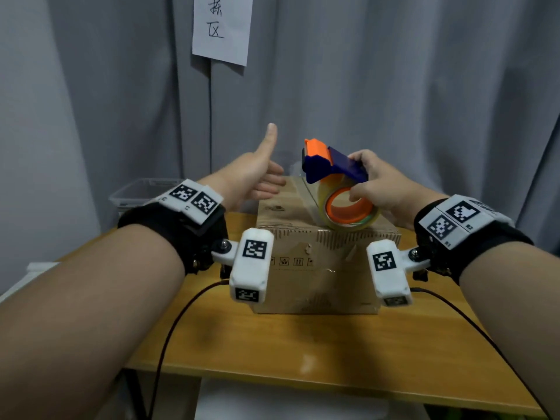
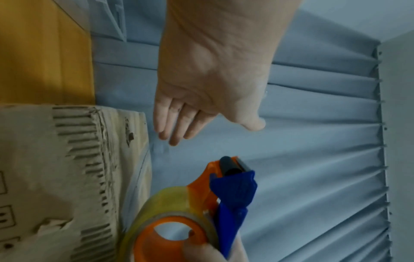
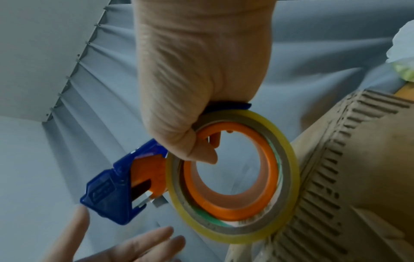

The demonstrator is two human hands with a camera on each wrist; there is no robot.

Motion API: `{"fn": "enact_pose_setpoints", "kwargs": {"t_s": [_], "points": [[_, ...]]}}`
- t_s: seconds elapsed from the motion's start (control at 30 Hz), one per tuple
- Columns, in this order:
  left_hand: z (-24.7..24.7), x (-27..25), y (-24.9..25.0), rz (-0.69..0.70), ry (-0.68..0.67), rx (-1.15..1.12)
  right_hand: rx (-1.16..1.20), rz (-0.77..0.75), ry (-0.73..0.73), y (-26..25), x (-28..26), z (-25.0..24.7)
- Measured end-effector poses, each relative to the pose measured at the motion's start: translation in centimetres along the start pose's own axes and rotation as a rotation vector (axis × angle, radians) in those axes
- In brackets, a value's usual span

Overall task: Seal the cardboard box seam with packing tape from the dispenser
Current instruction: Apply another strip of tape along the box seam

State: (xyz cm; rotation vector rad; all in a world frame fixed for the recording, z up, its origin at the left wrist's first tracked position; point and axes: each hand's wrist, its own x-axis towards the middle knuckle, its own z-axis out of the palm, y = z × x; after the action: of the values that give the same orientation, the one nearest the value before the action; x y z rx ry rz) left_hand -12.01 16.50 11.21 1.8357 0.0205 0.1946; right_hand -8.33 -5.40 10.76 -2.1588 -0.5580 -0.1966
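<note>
Head view: our right hand [image 1: 383,183] grasps the tape dispenser [image 1: 336,180] over the cardboard box [image 1: 318,247], its roll near the top seam. Our left hand [image 1: 257,174] hangs relaxed, fingers straight, thumb up, beside the dispenser above the wooden table [image 1: 303,353].

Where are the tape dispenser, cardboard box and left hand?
tape dispenser [image 1: 336,166]: head view, blue handle.
cardboard box [image 1: 315,286]: head view, front face.
left hand [image 2: 215,79]: left wrist view, palm.

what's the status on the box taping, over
Right hand grips tape dispenser above cardboard box. Left hand open, holding nothing. Nothing in the way.
</note>
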Motion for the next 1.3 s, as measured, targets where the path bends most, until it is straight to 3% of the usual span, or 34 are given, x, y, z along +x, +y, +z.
{"fn": "enact_pose_setpoints", "kwargs": {"t_s": [0.17, 0.3, 0.47, 0.77, 0.93, 1.3], "points": [[1.0, -0.8, 0.2, -0.082, -0.116, -0.08, -0.05, -0.025, -0.018, -0.1, -0.1, 0.0], [1.1, -1.1, 0.4, -0.023, -0.006, -0.158, -0.072, -0.046, -0.03, -0.3, -0.2, 0.0], [0.2, -1.4, 1.6, 0.047, 0.038, -0.014, -0.134, -0.131, -0.047, -0.6, -0.3, 0.3], [-1.0, -1.7, 2.9, 0.062, 0.089, 0.161, -0.446, -0.28, -0.073, -0.6, 0.3, 0.7], [-2.3, -2.1, 2.3, 0.037, 0.153, 0.177, -0.617, -0.394, 0.038, -2.0, -0.9, 1.6], [-1.7, -3.6, -3.2, -0.135, 0.205, 0.088, -0.93, -0.37, -0.114, -5.0, -1.5, 1.9]]}}
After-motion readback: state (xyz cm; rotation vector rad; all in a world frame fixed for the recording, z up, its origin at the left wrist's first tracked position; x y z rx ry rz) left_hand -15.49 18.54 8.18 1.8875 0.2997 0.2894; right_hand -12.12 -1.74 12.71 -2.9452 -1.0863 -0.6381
